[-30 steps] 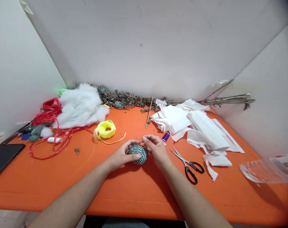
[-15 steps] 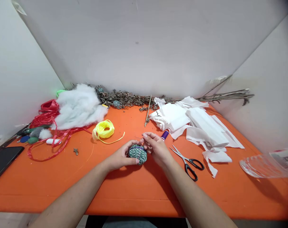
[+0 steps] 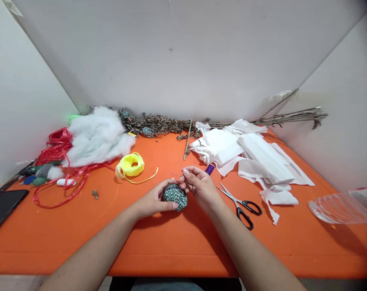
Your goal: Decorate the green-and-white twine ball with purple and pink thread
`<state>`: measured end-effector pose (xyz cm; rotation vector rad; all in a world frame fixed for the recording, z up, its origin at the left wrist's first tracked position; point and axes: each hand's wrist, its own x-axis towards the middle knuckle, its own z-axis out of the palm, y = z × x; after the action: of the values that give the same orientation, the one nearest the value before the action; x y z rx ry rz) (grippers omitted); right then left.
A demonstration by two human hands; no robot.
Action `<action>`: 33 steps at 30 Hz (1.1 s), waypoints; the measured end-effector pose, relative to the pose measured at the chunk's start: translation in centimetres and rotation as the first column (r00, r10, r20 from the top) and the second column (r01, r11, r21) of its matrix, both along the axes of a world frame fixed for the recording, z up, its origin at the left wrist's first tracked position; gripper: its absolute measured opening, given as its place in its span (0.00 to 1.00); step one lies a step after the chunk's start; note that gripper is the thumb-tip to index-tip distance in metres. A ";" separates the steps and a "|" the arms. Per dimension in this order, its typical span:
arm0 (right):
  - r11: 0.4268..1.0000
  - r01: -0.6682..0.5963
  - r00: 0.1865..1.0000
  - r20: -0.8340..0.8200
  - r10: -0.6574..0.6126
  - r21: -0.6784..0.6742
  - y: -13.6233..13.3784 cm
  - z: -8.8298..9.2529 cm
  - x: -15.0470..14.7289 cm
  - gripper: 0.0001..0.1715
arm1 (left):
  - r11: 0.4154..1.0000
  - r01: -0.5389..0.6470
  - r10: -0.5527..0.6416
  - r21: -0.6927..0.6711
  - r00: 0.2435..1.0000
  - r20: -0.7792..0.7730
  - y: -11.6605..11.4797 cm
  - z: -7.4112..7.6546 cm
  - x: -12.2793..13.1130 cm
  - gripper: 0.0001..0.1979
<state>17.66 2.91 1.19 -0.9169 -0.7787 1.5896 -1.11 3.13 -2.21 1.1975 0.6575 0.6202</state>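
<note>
My left hand is wrapped round a ball of green-and-white yarn, its thumb across the front. Close against the ball's upper right side, my right hand pinches a thin needle that points left above the yarn. A bit of orange shows between the fingertips and the ball; whether it is thread I cannot tell. Just beyond my right hand lies a purple cylinder, partly hidden by the fingers. Scissors with black handles rest slightly open to the right of my right wrist.
White fluffy stuffing, red ribbon and a yellow ribbon roll lie left on the orange table. Dried stalks line the back wall. White cloth pieces and a clear plastic container are right, a phone far left.
The view has shifted slightly. Both hands stay at the yarn ball, and the right fingers still pinch the needle in nearly the same place.
</note>
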 end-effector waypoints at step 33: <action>0.996 0.043 0.979 0.202 -0.027 -0.078 0.1 -0.4 -0.1 0.21 | 0.992 0.090 -0.094 -0.090 0.995 -0.035 -1.0 1.2 -0.1 0.38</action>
<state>17.56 3.01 0.81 -1.1579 -0.8371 1.5232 -1.23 2.13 -1.05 1.1533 0.6521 0.4870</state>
